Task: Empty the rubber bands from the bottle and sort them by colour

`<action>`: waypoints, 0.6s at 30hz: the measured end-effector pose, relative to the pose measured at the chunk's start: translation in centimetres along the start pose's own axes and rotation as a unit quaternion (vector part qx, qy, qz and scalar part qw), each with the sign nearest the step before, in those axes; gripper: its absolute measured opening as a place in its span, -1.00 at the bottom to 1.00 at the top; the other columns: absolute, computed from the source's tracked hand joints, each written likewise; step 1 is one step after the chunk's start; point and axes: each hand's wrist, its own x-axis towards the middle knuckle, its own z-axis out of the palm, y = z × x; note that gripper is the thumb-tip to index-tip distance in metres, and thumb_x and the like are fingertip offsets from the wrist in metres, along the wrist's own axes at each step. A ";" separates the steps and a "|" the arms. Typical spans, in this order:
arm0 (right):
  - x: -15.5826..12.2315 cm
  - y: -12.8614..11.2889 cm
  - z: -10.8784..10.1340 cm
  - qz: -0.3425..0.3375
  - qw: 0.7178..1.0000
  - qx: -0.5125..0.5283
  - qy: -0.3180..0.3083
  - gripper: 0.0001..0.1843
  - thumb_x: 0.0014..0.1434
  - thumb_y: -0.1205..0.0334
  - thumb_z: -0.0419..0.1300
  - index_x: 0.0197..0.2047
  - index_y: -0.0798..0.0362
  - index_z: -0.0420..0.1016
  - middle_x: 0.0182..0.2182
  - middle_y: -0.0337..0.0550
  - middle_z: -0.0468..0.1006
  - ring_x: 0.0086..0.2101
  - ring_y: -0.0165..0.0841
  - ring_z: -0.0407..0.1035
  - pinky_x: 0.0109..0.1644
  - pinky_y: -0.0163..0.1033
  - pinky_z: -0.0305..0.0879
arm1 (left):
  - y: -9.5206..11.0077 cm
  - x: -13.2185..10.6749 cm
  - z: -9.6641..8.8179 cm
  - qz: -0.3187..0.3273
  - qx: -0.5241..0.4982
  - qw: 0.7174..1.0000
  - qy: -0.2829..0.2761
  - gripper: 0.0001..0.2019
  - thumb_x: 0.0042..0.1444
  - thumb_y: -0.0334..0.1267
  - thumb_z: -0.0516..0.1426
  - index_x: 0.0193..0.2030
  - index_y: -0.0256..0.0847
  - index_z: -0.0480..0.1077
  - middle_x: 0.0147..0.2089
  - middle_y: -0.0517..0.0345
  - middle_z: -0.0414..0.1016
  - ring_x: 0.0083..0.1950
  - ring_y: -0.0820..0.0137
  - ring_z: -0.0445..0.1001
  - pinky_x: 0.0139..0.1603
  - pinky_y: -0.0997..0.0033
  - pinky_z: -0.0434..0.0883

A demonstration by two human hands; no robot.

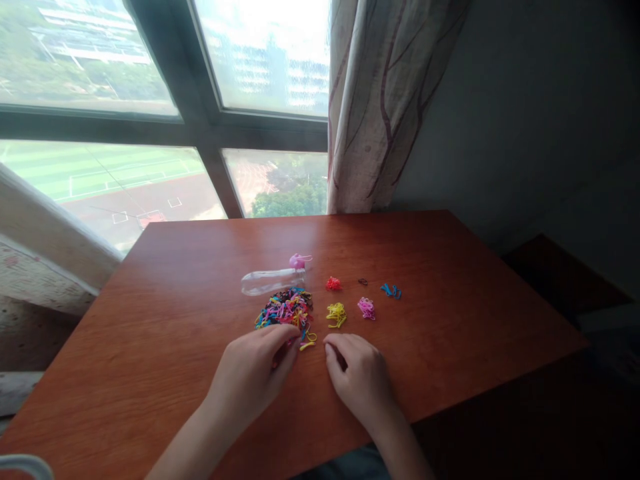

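Observation:
A mixed heap of small coloured rubber bands lies on the wooden table. My left hand is at its near edge, thumb and forefinger pinched together; whatever is between them is too small to make out. Just right of the heap, my right hand hovers low over the wood, fingertips also pinched, with their content unclear. Beyond it are separate little piles: yellow bands, pink bands, red bands, a few black bands and blue bands.
Behind the heap a clear plastic container lies on its side, a pink cap-like piece by its mouth. The brown table reaches back to a window and a patterned curtain. A pale curved object shows at lower left.

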 end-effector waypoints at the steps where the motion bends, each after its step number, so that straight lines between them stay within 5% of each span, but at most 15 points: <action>1: 0.0 -0.1 0.0 -0.001 1.000 -0.003 -0.001 -0.82 0.25 0.37 0.07 -0.25 -0.01 0.49 -0.39 -0.21 0.56 -0.34 -0.32 0.41 -0.23 -0.28 0.17 | -0.2 -0.9 0.4 0.001 -0.012 1.000 -0.002 -0.81 0.27 -0.21 0.03 -0.20 -0.10 0.47 -0.34 0.20 0.58 -0.40 0.42 0.52 -0.38 0.49 0.34; 7: 0.3 -0.3 0.0 -0.013 1.000 -0.006 -0.009 -0.84 0.23 0.37 0.11 -0.24 -0.03 0.50 -0.40 -0.24 0.55 -0.36 -0.35 0.41 -0.24 -0.29 0.17 | -0.9 -4.0 2.7 0.027 -0.063 0.997 0.029 -0.82 0.27 -0.29 0.02 -0.19 -0.11 0.46 -0.31 0.17 0.59 -0.36 0.41 0.55 -0.33 0.49 0.42; 18: 1.1 -1.5 1.1 -0.029 0.999 -0.013 -0.031 -0.87 0.23 0.37 0.14 -0.24 -0.03 0.48 -0.40 -0.25 0.55 -0.36 -0.34 0.40 -0.27 -0.29 0.13 | -0.8 -3.8 3.0 0.023 -0.070 0.997 0.015 -0.81 0.26 -0.34 0.01 -0.15 -0.10 0.45 -0.23 0.16 0.61 -0.26 0.37 0.58 -0.24 0.45 0.46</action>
